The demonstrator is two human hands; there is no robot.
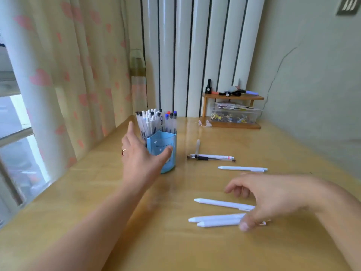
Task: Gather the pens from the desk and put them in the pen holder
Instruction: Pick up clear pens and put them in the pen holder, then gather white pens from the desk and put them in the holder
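Observation:
A blue pen holder [163, 141] stands on the wooden desk [136, 241], packed with several pens. My left hand [141, 159] is spread open against its near left side, thumb touching the front. Several loose pens lie to the right: a white pen [224, 204], a pair of white pens [216, 220], another white pen [242, 168], and a black-grip pen with a white one [213, 157]. My right hand [273, 198] hovers with fingers apart over the ends of the near white pens, holding nothing.
A small wooden shelf [233, 97] with a clear plastic box [234, 114] and small items stands at the back right. A curtain [68, 75] and window run along the left edge. A bottle [138, 79] stands behind the holder.

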